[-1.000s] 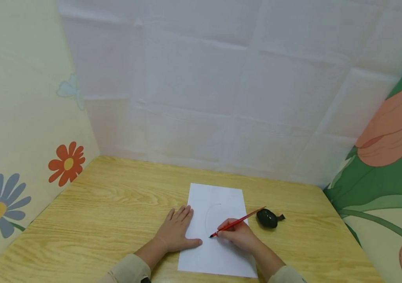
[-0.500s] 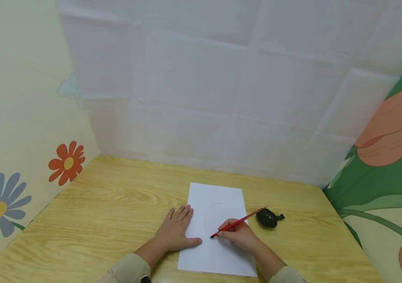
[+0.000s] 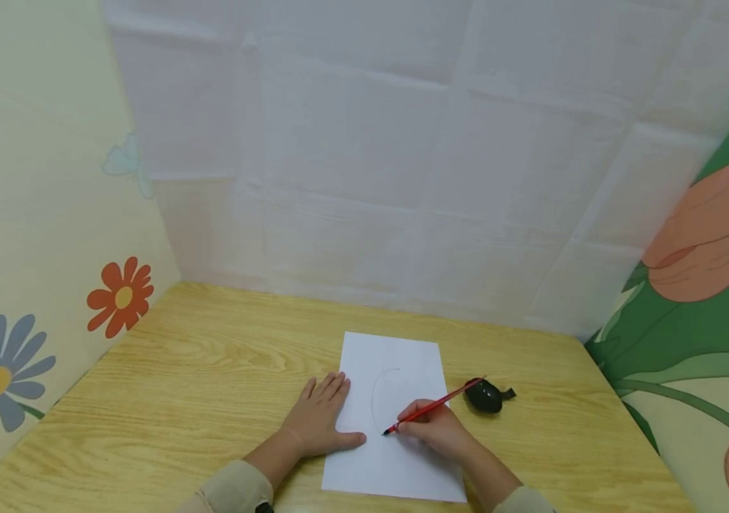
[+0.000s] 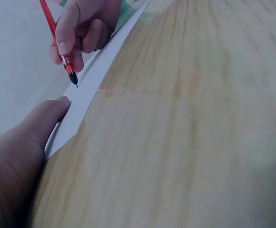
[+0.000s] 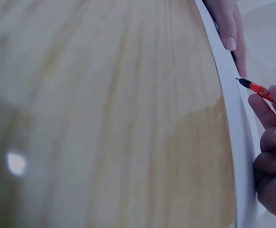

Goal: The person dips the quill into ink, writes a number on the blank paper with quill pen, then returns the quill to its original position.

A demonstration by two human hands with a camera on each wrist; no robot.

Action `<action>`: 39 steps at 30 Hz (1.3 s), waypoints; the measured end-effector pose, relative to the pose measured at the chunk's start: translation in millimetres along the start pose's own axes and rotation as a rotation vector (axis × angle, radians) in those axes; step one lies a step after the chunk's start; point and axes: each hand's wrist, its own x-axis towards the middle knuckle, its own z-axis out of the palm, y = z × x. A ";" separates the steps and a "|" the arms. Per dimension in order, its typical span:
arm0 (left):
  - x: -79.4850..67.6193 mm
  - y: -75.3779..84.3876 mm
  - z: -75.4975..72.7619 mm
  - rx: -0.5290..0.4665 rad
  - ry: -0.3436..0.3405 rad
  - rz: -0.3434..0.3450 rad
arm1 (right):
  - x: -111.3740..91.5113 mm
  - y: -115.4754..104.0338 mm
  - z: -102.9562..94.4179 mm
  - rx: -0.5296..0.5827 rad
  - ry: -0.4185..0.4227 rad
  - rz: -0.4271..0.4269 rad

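Observation:
A white sheet of paper [image 3: 396, 470] lies on the wooden table and bears a thin curved line, bowed to the left. My left hand [image 3: 321, 422] is spread flat over the sheet's left edge, thumb on the paper. With bent fingers and thumb my right hand [image 3: 435, 429] pinches a slim red pen [image 3: 431, 407] with a black tip. The pen leans up to the right, its tip at the lower end of the curve. In the left wrist view the pen [image 4: 50, 19] points down at the paper; the right wrist view shows its black tip section [image 5: 244, 82] beside the left hand.
Just right of the paper sits a glossy black oval object [image 3: 484, 397] with a short flat tab; the pen's back end overlaps it in the head view. A white cloth [image 3: 364, 178] hangs behind the wooden table [image 3: 223, 356]. Flower-printed panels stand on both sides.
The pen tip has shifted slightly down and right with my right hand, and the drawn curve extends a little lower. My left hand stays where it was.

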 end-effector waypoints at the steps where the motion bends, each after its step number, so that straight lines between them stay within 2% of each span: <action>1: 0.1 -0.1 0.2 0.000 0.000 0.001 | 0.1 0.8 0.0 -0.003 -0.002 -0.004; 10: 1.7 -2.1 1.9 0.005 0.000 0.004 | 0.0 4.4 -1.3 0.007 0.015 -0.038; 39: -1.2 0.5 -1.4 -0.008 -0.009 -0.003 | -4.8 7.8 -6.5 0.001 0.032 -0.031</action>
